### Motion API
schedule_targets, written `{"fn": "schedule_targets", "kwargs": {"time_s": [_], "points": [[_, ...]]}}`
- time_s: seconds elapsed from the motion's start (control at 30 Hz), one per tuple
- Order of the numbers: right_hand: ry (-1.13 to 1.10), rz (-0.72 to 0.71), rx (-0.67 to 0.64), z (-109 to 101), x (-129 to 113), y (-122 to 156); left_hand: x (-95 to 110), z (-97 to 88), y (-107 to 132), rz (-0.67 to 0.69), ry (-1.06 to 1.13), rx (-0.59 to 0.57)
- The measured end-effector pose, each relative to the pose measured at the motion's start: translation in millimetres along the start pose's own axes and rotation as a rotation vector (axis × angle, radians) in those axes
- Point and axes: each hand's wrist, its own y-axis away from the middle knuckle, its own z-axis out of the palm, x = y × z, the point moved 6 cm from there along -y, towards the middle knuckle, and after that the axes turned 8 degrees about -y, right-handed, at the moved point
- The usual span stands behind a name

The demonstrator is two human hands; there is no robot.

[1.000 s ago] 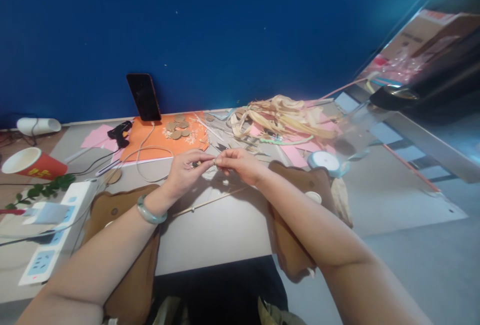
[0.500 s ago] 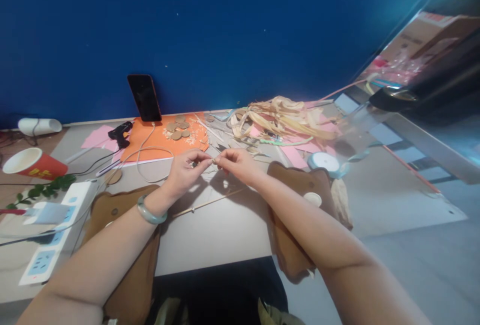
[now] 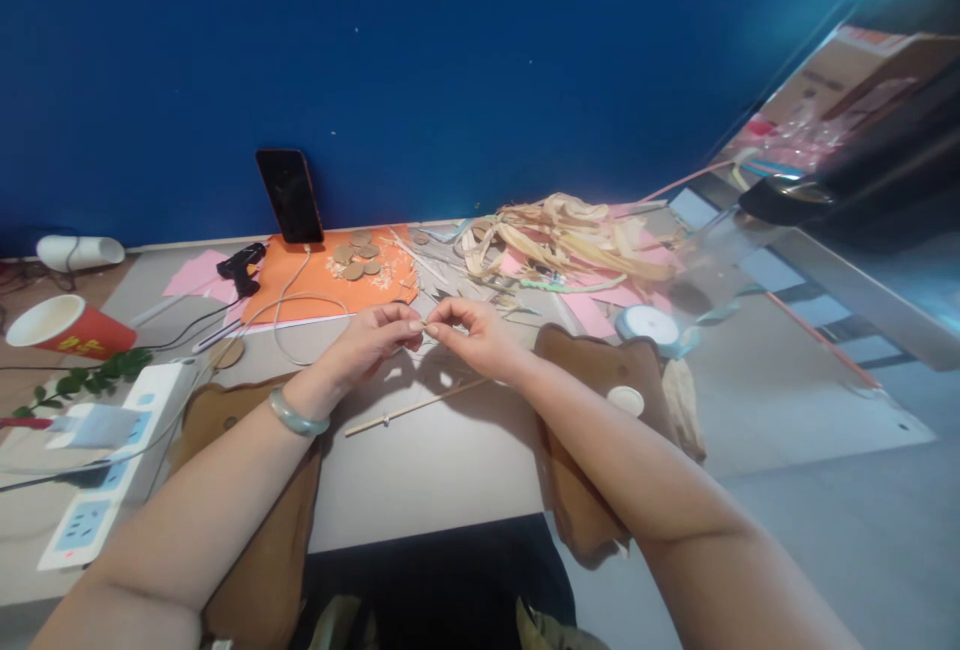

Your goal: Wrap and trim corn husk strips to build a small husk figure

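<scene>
My left hand and my right hand meet fingertip to fingertip above the middle of the table. Both are closed in a pinch, thumb against index finger. Between the tips is something tiny and pale that I cannot make out. Below the hands a thin wooden stick lies slantwise on the table, with a small light piece near its left end. Brown cushions lie under my forearms, the other brown cushion being on the right.
Round brown discs and shavings lie on an orange sheet, behind it a phone leans on the blue wall. Pale strips pile up right of centre, near a ribbon spool. Left are a red cup and a power strip.
My left hand has turned slightly and moved a little down and left. The right hand has shifted slightly, and the fingertips still meet.
</scene>
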Motion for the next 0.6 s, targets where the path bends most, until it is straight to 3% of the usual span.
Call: {"fn": "schedule_targets", "kwargs": {"time_s": [0.13, 0.27, 0.37, 0.47, 0.6], "points": [[0.08, -0.129, 0.053, 0.1, -4.9, 2.5, -2.1, 0.5, -1.0, -0.024, 0.042, -0.007], [0.32, -0.396, 0.163, -2.6, -15.9, 8.0, -2.1, -0.7, -0.2, -0.005, 0.054, 0.043], [0.493, -0.557, 0.153, 1.1, -21.4, 11.9, -2.0, -1.3, 0.1, 0.002, 0.021, 0.06], [0.523, -0.579, 0.136, 2.0, -20.4, 11.8, -0.4, -2.8, -0.1, 0.02, -0.036, 0.076], [0.447, -0.506, 0.126, 0.5, -16.5, 9.4, 3.4, -4.8, 0.3, 0.052, -0.092, 0.106]]}}
